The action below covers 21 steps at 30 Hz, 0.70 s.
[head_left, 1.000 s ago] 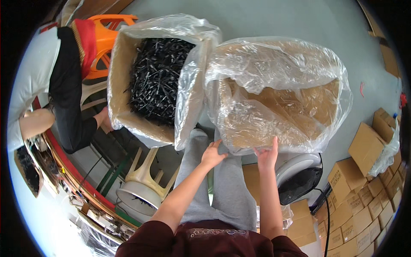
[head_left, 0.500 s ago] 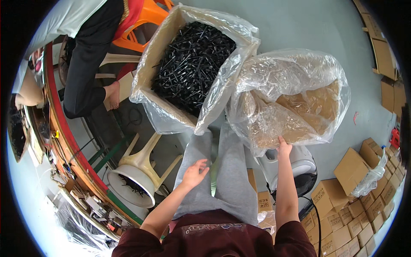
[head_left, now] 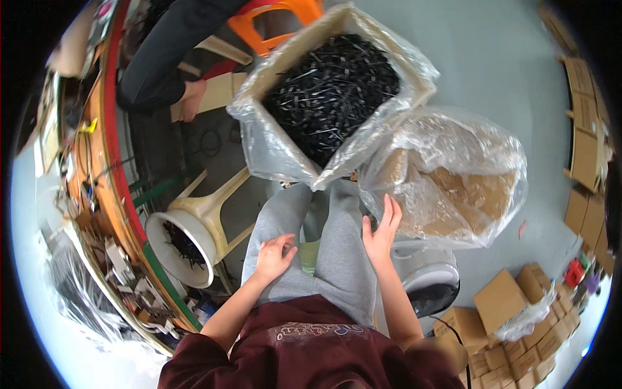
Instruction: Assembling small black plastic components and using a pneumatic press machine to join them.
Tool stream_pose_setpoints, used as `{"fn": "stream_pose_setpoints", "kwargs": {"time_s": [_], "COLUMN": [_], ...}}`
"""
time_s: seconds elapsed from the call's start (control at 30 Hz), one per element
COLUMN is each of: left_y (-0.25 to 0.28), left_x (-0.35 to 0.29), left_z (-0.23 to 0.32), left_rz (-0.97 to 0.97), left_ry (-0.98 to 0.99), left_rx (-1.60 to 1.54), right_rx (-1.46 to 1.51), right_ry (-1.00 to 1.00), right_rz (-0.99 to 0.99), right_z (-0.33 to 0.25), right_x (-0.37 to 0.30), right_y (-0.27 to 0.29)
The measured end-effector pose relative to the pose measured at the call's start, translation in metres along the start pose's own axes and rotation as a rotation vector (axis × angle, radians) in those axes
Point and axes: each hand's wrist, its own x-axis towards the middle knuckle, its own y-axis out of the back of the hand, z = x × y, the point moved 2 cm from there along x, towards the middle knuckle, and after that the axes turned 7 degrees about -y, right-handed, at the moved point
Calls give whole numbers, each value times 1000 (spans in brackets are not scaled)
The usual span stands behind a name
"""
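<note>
My right hand (head_left: 382, 235) is open with its fingers spread and nothing in it. It is beside the near left corner of a carton lined with clear plastic (head_left: 476, 188), whose bare cardboard bottom shows through the film. My left hand (head_left: 275, 258) is over my left thigh, fingers loosely bent and apart, holding nothing. Ahead of my knees stands a larger plastic-lined carton (head_left: 285, 162), filled with many small black strip-like pieces (head_left: 334, 94). Whether my right fingertips touch the film cannot be made out.
A white bowl (head_left: 207, 275) with black pieces sits by a cream stool (head_left: 207, 211) at left. Beyond are a red-edged workbench (head_left: 113, 129), a co-worker's leg (head_left: 155, 71) and an orange stool (head_left: 291, 16). A grey-white bin (head_left: 431, 269) and stacked cartons (head_left: 505, 305) are at right.
My right hand has let go of the plastic liner's near edge and moved left with its fingers spread. My left hand has lowered slightly toward my thigh. The whole view has shifted.
</note>
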Motion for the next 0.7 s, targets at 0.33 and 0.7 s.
{"fn": "stream_pose_setpoints", "kwargs": {"time_s": [0.33,0.7], "left_y": [21,33], "left_x": [-26,-147], "left_z": [-53,-125], "left_rz": [288,977], "left_ry": [-40,-75], "left_rx": [-156,318], "right_rx": [-304,-183], "right_ry": [272,453], "right_rz": [-461,-644], "right_z": [-26,-96], "right_x": [-13,-74], "right_y": [-94,-171]}}
